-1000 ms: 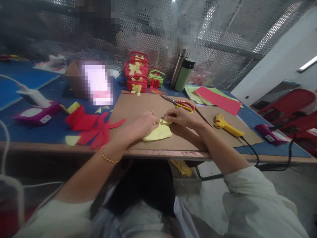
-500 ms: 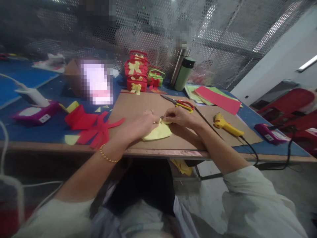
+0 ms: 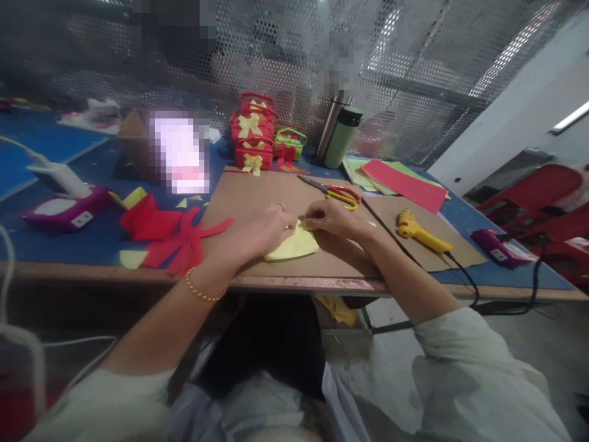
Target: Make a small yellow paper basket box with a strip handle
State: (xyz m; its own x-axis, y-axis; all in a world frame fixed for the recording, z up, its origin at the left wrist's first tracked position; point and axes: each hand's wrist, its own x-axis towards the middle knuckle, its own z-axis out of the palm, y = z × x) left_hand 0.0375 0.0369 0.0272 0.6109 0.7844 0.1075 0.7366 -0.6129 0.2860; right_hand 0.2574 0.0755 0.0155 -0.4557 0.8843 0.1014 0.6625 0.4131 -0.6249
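A piece of yellow paper (image 3: 293,245) with a curved lower edge lies on the brown cardboard sheet (image 3: 343,258) near the table's front. At its left side rests my left hand (image 3: 269,230), thumb and fingers bent and closed on the paper. My right hand (image 3: 330,218) pinches the paper's upper right part, where a small folded bit shows under the fingertips. The two hands are close together, their fingertips nearly meeting. My fingers hide the paper's top edge. Scissors (image 3: 338,194) with red and yellow handles lie just beyond my right hand.
A yellow glue gun (image 3: 421,233) lies at right, its black cord trailing off the table. Red paper strips (image 3: 184,242) and a folded red piece (image 3: 150,220) lie at left. Small red baskets (image 3: 253,132), a green basket (image 3: 289,144) and a green flask (image 3: 343,138) stand behind.
My right fingertips have shifted slightly left and down, covering more of the small yellow fold that showed earlier. My left hand stays in place on the paper.
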